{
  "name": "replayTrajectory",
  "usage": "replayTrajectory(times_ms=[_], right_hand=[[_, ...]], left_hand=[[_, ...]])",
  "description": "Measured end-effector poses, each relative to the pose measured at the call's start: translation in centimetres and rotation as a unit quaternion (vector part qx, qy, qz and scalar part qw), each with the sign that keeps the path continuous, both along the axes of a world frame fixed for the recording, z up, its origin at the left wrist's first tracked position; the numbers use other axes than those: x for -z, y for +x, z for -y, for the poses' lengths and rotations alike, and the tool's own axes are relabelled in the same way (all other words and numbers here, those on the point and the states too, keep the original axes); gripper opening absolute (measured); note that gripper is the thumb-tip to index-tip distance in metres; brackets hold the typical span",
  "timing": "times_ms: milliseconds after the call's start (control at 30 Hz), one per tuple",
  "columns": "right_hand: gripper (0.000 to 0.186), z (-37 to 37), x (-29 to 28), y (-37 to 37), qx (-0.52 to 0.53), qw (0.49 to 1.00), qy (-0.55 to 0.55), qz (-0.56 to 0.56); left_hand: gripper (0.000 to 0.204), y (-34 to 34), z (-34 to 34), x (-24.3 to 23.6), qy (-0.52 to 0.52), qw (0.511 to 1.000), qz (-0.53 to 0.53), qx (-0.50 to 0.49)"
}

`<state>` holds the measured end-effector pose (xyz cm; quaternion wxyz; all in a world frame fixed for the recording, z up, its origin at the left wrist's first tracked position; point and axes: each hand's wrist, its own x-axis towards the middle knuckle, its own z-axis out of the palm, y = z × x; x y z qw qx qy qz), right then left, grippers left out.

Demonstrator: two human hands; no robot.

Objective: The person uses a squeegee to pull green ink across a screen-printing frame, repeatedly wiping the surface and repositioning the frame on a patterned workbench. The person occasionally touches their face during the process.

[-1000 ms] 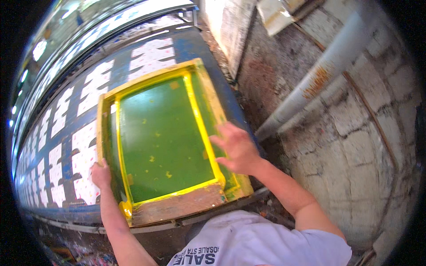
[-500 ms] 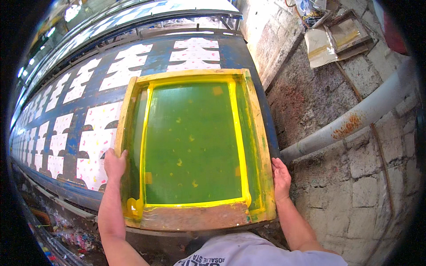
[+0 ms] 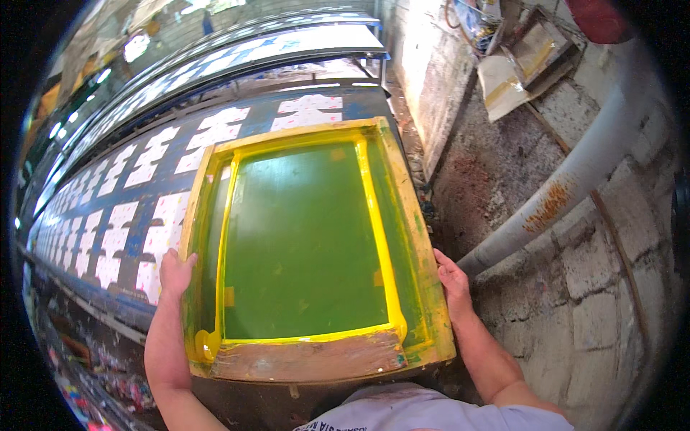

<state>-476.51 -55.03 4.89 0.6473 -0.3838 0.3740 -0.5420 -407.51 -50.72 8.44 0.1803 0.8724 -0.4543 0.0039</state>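
A silk-screen printing frame (image 3: 345, 359), wooden with green mesh (image 3: 302, 237), fills the space before me. Thick yellow ink (image 3: 377, 223) runs in bands along both sides and the near edge of the mesh, pooling at the near corners. My left hand (image 3: 177, 274) grips the frame's left rail, thumb on top and fingers hidden on its outer side. On the opposite rail, my right hand (image 3: 453, 284) is closed around the outer edge, partly hidden. The frame is above the near end of a long dark printing table (image 3: 251, 144).
Rows of white printed cloth pieces (image 3: 118, 230) lie along the table to the left. More long tables (image 3: 309, 42) stand beyond. At right, a thick rusty-patched pipe (image 3: 546, 208) slants past a block wall (image 3: 553, 323). A shallow frame with cardboard (image 3: 514, 75) lies at the upper right.
Both hands have lifted the frame, and it has tilted slightly. The small yellowish marks seen through the mesh no longer show. My view has swung up, bringing more far tables in.
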Motion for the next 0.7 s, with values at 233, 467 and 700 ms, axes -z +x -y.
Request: replayTrajectory(times_ms=[233,467,700], right_hand=[[0.083,5.8,1.9,-11.1,-0.093,0.994,-0.037,0.042],[0.097,8.2,2.3,-15.5,-0.238,0.97,-0.054,0.018],[0.108,8.3,1.3,-11.4,-0.374,0.924,-0.075,-0.018]], left_hand=[[0.047,-13.4,-10.5,-5.5,-0.102,0.981,-0.152,-0.063],[0.07,-27.7,-26.3,-11.0,-0.208,0.906,-0.266,-0.255],[0.049,-37.0,-39.7,-10.4,-0.278,0.852,-0.155,-0.416]])
